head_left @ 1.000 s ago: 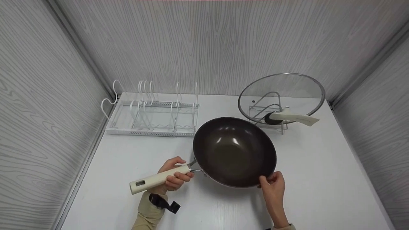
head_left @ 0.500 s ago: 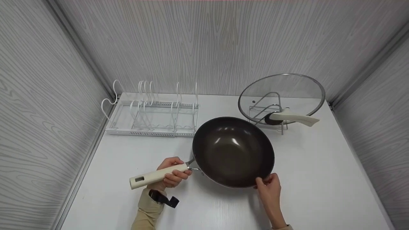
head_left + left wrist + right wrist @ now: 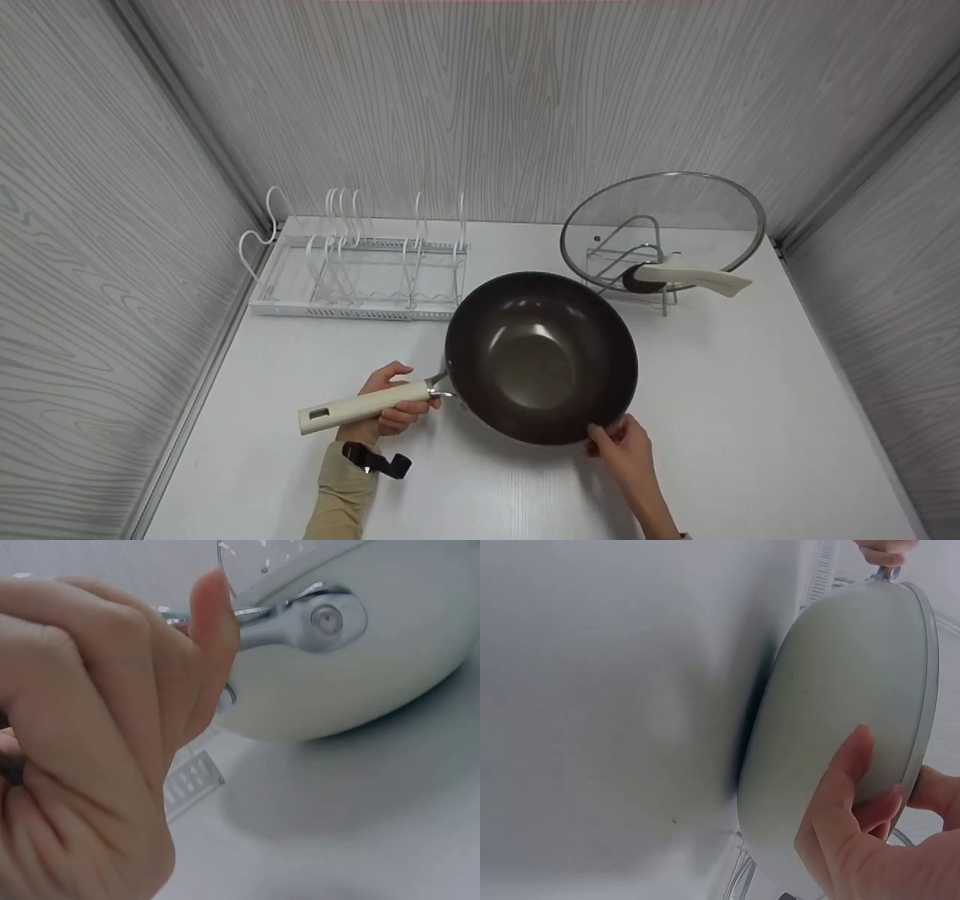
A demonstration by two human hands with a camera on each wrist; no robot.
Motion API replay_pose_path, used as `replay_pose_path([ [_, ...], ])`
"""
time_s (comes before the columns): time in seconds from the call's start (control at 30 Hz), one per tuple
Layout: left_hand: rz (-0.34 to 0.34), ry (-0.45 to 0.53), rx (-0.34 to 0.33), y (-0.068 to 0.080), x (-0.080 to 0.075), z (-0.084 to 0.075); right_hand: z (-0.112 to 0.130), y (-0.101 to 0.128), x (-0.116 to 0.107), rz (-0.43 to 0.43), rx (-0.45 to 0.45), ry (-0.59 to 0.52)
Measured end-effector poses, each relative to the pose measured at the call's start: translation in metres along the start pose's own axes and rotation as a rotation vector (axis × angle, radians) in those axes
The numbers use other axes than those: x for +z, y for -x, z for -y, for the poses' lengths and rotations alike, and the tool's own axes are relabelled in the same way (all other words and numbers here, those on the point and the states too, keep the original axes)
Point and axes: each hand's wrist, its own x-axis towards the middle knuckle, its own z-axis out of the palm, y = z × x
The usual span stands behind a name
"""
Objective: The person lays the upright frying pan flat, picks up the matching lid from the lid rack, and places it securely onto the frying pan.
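Note:
A deep frying pan (image 3: 540, 360) with a dark inside and a cream handle (image 3: 360, 407) is tilted over the white table. My left hand (image 3: 397, 417) grips the handle near its metal bracket, fingers curled round it. At the lower right rim, my right hand (image 3: 628, 454) pinches the edge, thumb inside. From the right wrist, the pan's pale outer side (image 3: 832, 682) shows, with the right hand's fingers (image 3: 840, 780) against it. A dark shadow lies close under the pan; whether its base touches the table, I cannot tell.
Back left stands a white wire rack (image 3: 360, 311) with several upright dividers. A glass lid (image 3: 694, 277) with a cream handle leans on a small grey wire stand (image 3: 652, 225) at the back right, behind the pan. Grey wood-grain walls (image 3: 480, 112) enclose the table.
Both hands and the pan have shifted slightly to the left. The pan's handle end has risen a little in the view. The rack and the lid have stayed put.

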Motion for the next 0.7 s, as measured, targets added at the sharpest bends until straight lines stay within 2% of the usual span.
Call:
replay_pose_path([
  [0.2,-0.014,-0.009,0.059,0.006,-0.012,0.004,-0.003,-0.001,-0.002,0.067,0.038,0.035],
  [0.3,-0.049,-0.024,0.082,0.008,-0.016,0.005,-0.003,-0.001,-0.003,0.080,0.043,0.040],
  [0.5,-0.165,-0.041,0.119,0.012,-0.021,0.007,-0.003,-0.001,-0.005,0.109,0.045,0.015],
  [0.7,-0.201,-0.018,0.204,0.013,-0.023,0.015,-0.006,-0.009,-0.015,0.111,0.031,-0.012],
])
